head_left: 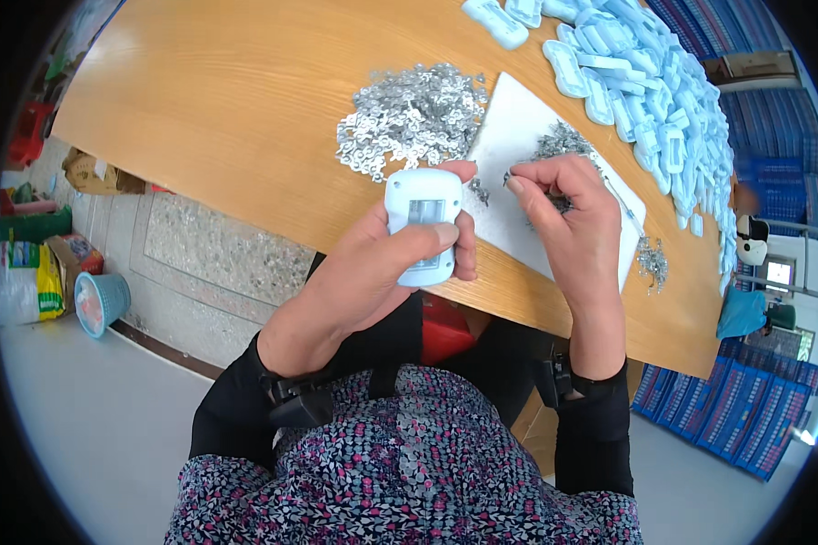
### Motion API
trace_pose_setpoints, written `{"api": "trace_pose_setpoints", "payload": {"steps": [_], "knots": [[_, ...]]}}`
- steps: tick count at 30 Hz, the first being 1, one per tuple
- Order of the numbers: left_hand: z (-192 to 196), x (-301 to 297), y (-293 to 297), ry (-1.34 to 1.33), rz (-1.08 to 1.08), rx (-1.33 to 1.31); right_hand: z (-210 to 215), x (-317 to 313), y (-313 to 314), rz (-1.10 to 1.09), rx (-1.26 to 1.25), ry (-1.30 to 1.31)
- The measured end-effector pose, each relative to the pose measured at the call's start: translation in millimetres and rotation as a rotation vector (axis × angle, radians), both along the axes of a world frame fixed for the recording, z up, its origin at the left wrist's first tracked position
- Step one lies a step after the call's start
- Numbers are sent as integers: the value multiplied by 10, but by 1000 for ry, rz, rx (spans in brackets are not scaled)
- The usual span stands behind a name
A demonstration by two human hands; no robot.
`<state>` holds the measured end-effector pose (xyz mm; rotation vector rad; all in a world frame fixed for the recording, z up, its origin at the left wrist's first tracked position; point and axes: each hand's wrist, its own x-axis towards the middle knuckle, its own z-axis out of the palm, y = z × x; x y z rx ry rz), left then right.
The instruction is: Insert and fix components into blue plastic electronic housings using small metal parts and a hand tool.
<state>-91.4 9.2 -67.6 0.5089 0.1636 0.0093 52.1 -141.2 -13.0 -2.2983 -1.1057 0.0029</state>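
My left hand is wrapped round a light-blue plastic casing, its thumb lying across the front. The casing has rounded ends, a rectangular opening and small holes at its corners. To the right, my right hand pinches a tiny dark metal piece between thumb and forefinger; its exact kind is too small to tell. That hand is above a white board, near a heap of small dark-grey metal pieces. Its palm hides part of the heap.
Beyond the casing, a pile of flat silvery metal pieces lies on the wooden table. Many light-blue casings are heaped at the far right. A few metal bits lie off the board's right edge. A blue basket stands on the floor.
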Motion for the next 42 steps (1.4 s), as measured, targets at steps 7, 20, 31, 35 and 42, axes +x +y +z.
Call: {"api": "trace_pose_setpoints", "payload": {"steps": [7,20,31,35,42], "knots": [[93,-7,-81,10,42,110,135,-405,-69,40,181,183],[118,-30,-337,4,59,317,41,-512,-342,89,174,-68],[66,-48,-183,23,80,-92,-160,-271,-298,-8,-97,-454],[44,-45,-149,20,74,-118,-189,-238,-310,-20,-148,-448],[-46,-105,-122,-46,85,-210,-63,-252,-285,-18,-64,-395]]}}
